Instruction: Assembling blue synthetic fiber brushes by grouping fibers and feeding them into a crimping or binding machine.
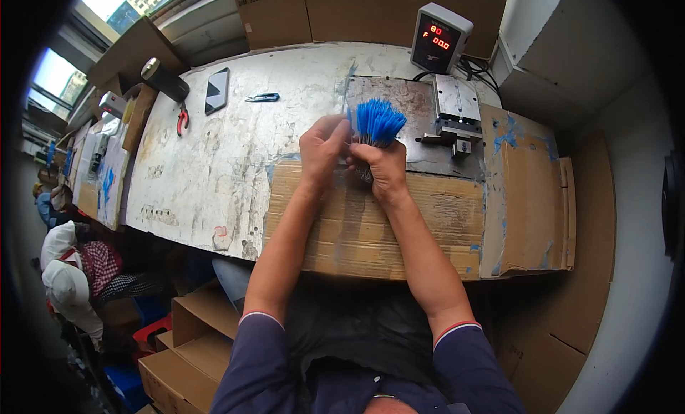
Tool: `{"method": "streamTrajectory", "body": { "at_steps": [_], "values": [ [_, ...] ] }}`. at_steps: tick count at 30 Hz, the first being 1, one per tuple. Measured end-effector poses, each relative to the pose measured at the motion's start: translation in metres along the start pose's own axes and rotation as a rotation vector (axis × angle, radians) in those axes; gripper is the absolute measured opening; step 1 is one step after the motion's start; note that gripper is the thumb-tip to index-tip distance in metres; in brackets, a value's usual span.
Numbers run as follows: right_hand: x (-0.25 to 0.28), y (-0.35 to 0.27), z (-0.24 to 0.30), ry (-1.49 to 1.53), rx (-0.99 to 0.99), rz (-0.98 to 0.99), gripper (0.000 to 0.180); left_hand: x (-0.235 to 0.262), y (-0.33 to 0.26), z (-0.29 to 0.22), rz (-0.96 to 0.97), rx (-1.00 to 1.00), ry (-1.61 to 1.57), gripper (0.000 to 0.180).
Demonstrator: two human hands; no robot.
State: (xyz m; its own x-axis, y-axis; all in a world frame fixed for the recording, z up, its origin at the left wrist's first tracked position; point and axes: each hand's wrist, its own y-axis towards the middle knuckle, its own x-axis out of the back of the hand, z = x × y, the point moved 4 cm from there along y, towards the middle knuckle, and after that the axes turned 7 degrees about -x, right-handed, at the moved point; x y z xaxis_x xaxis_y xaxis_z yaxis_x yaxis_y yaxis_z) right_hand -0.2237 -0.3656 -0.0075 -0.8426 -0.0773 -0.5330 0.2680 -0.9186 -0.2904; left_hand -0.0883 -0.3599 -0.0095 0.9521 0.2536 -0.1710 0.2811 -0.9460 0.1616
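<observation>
My right hand (pixel 387 169) is closed round a thick bundle of thin wire-like pieces with bright blue ends (pixel 380 121). The blue ends point up and away from me; the thin greyish stems come out below the fist. Close on its left, my left hand (pixel 325 149) has its fingers pinched together at the bundle's side. Whatever sits in that pinch is too small and blurred to name. Both hands are above the far edge of a corrugated cardboard sheet (pixel 385 228) lying on the worktable (pixel 193 179).
A metal fixture (pixel 457 104) and a counter box with a red display (pixel 441 37) stand at the back right. Further left lie thread snips (pixel 262 97), a phone (pixel 217 91), red-handled pliers (pixel 183 121) and a dark cylinder (pixel 165 79). Open cardboard boxes (pixel 189 360) and another person (pixel 71 271) are at lower left.
</observation>
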Motion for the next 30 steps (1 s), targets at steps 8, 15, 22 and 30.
{"method": "streamTrajectory", "body": {
  "at_steps": [8, 15, 22, 30],
  "values": [
    [-0.008, -0.003, 0.003, -0.151, 0.065, 0.026, 0.015, 0.010, 0.002, 0.005, 0.172, 0.086, -0.222, 0.020],
    [0.000, 0.001, -0.005, -0.149, 0.052, -0.033, 0.017, 0.013, 0.005, 0.011, 0.174, 0.145, -0.361, 0.019],
    [-0.012, 0.001, -0.014, -0.201, 0.035, 0.079, 0.019, 0.027, 0.000, 0.010, 0.121, 0.064, -0.318, 0.015],
    [0.011, 0.008, -0.022, -0.034, -0.050, 0.053, 0.018, 0.014, -0.003, 0.006, 0.133, 0.086, -0.403, 0.018]
  ]
}}
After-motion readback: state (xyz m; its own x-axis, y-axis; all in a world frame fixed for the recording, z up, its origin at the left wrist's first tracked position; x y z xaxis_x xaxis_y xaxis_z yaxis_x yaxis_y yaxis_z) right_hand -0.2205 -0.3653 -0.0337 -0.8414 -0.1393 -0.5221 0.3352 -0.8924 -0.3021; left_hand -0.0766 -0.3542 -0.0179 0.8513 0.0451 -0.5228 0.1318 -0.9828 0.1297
